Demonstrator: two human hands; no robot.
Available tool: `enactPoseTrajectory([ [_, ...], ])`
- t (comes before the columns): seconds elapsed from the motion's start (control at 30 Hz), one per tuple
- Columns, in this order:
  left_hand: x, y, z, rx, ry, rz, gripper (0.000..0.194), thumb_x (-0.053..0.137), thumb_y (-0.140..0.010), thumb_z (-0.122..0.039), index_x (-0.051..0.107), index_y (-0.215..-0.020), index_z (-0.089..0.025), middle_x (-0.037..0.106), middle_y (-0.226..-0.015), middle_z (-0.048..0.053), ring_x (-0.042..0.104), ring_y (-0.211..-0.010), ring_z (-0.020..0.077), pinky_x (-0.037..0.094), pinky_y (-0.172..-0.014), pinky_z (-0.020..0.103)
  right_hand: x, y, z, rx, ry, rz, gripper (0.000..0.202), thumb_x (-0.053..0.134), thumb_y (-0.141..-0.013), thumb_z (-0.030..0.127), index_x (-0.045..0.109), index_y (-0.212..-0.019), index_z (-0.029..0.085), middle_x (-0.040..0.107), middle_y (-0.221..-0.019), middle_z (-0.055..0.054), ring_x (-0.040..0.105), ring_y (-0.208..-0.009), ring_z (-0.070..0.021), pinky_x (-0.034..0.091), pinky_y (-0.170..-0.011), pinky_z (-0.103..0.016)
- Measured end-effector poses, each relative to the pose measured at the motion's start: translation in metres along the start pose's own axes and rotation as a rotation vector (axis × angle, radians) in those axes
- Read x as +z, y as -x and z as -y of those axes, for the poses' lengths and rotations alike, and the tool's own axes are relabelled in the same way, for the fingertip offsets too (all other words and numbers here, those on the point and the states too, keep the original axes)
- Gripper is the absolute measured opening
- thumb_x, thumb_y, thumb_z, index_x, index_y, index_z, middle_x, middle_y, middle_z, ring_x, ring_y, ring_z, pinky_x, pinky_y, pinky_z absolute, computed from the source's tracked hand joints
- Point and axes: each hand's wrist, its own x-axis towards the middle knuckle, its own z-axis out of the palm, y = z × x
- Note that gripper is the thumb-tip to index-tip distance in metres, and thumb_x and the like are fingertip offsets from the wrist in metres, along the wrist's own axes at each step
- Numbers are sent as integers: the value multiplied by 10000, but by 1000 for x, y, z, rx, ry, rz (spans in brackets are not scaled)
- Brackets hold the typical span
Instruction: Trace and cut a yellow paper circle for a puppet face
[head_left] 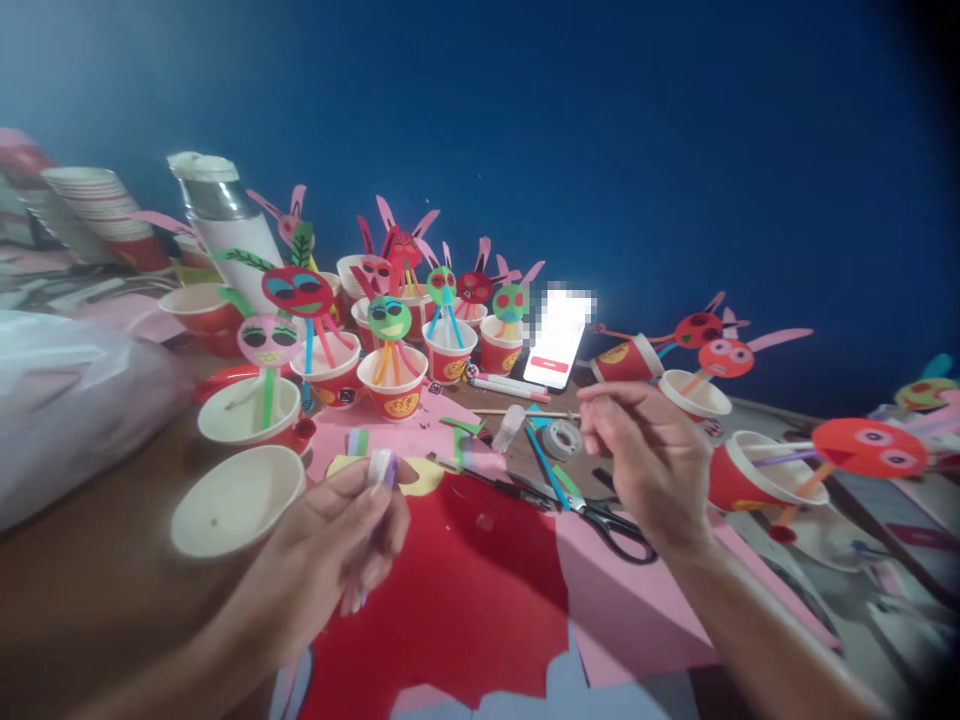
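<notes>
My left hand [330, 545] is closed around a small purple-and-white bundle [382, 470], perhaps rolled paper or straws; its lower part is hidden by the fingers. My right hand [649, 455] hovers with thumb and fingertips pinched together, and what they hold, if anything, is too small to make out. Below lie a large red paper sheet [465, 590] with a ragged edge and a pink sheet [630, 620]. Black-handled scissors [615, 525] rest between the hands. Near the right fingertips are a tape roll [561, 438], a thin stick [517, 412] and a blue straw [547, 468].
Several red-and-white paper cups [392, 392] with paper faces on straws stand along the back. A tipped cup [626, 357], a bright phone [555, 340], a white bottle [232, 235], stacked cups [105, 210] and a plastic bag [67, 410] surround the work area. A white bowl [238, 500] sits left.
</notes>
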Motion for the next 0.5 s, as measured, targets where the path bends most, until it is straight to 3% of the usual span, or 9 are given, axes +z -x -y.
enactPoseTrajectory([
  [0.23,-3,-13,17,-46,8,74,217,522,-837,-400,472,-806,-191,435,-608,-58,313,-392,28,222,-309,132,-24,-22,-24,222,253,110,195,510,-844,355,627,-890,207,544,-613,27,520,-562,-113,397,-518,-227],
  [0.4,-8,-15,27,-95,4,106,183,487,-867,-379,479,-862,-197,423,-598,-65,288,-396,17,203,-353,136,-40,-28,-33,188,789,511,203,479,-848,365,653,-870,263,664,-788,12,574,-655,-147,391,-570,-260],
  [0.5,-11,-16,28,-112,10,111,172,478,-872,-374,490,-895,-205,423,-593,-68,257,-388,16,180,-356,141,-40,-26,-38,115,1025,615,185,496,-821,324,662,-882,268,679,-900,-5,598,-793,-198,375,-623,-285],
])
